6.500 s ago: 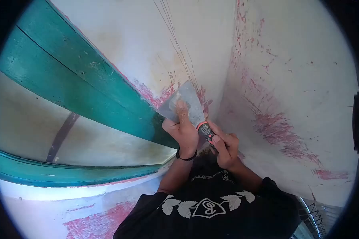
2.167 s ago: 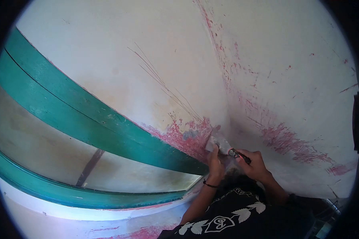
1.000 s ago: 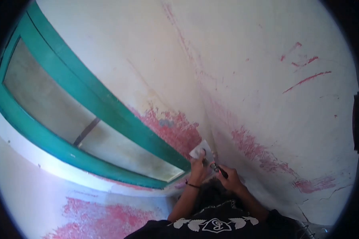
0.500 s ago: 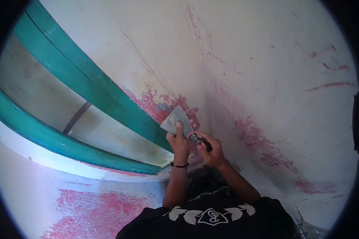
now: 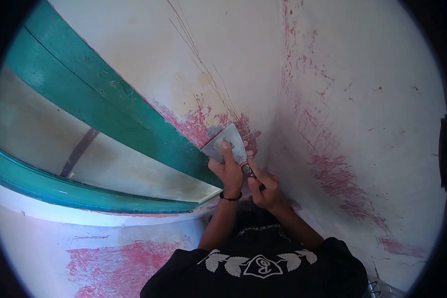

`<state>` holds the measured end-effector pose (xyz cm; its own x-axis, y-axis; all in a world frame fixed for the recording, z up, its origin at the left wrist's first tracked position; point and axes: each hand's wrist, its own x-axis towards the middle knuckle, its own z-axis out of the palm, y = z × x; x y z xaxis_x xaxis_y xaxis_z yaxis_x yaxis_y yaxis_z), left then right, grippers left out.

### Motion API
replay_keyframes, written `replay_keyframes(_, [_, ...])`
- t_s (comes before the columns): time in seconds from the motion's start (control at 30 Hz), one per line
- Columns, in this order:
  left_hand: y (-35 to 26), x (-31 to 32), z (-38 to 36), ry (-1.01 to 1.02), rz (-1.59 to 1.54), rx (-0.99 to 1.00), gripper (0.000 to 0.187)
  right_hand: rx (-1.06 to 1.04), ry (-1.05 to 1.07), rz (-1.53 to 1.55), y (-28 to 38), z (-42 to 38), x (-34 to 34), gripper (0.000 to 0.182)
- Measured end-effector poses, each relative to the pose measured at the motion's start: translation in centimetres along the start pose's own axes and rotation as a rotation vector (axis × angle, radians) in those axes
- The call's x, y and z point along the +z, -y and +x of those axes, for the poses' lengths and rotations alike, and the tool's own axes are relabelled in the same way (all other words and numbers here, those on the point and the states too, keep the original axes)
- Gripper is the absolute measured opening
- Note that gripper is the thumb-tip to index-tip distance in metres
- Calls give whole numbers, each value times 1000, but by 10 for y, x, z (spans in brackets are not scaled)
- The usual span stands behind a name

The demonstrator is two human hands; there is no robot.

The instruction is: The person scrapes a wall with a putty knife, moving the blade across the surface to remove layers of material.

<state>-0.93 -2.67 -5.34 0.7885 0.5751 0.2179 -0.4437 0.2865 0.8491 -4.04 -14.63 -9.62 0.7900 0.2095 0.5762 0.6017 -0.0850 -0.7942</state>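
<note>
A scraper (image 5: pixel 235 135) with a wide, flat metal blade lies close against the wall beside the green frame. My left hand (image 5: pixel 228 174) grips the blade, its thumb pressed flat on the metal face and the other fingers hidden behind. Around the black and red handle my right hand (image 5: pixel 266 191) is closed, at the lower right of the blade. The blade's edge points up and left, over a patch of red and grey exposed wall (image 5: pixel 196 124). Thin scratch lines run up the wall from that patch.
A green window frame (image 5: pixel 129 124) slants along the left, with a pane (image 5: pixel 114 154) inside it. To the right, the wall meets another wall (image 5: pixel 372 119) with red scraped streaks. Below the frame is a large red scraped area (image 5: pixel 129 263).
My view has shifted, and the wall corner and scratches now appear further right. Both hands still hold the scraper, whose blade has tilted and whose handle shows more between the hands.
</note>
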Motion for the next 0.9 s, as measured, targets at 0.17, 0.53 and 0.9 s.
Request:
replay_keyframes(0.17, [10, -2, -2, -28, -4, -25, 31, -54, -41, -50, -14, -5, 9, 43])
replay_keyframes(0.53, [3, -5, -1, -44, 37, -91, 36, -107, -56, -32, -9, 4, 10, 42])
replay_keyframes(0.9, [-5, -5, -1, -48, -4, -133, 37, -46, -10, -25, 2, 2, 9, 43])
